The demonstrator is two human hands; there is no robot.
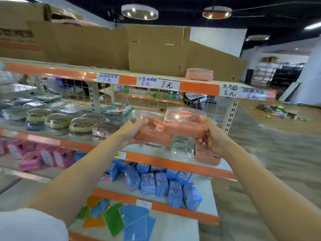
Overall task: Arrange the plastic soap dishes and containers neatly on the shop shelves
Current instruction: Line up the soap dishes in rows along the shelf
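Soap dishes (184, 125), light, rigid, slick plastic: we clamp them endwise between left hand (134, 131) and right hand (212, 136). Loose clear lids probably shift above the grip.

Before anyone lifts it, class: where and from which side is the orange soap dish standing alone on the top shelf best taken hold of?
Take the lone orange soap dish by its two short ends, on the opaque orange base below the clear lid, coming from the open front of the top shelf. It sits upright near the front edge, long side facing out, with cardboard boxes behind it. The lid may be loose, so the base seems safer.
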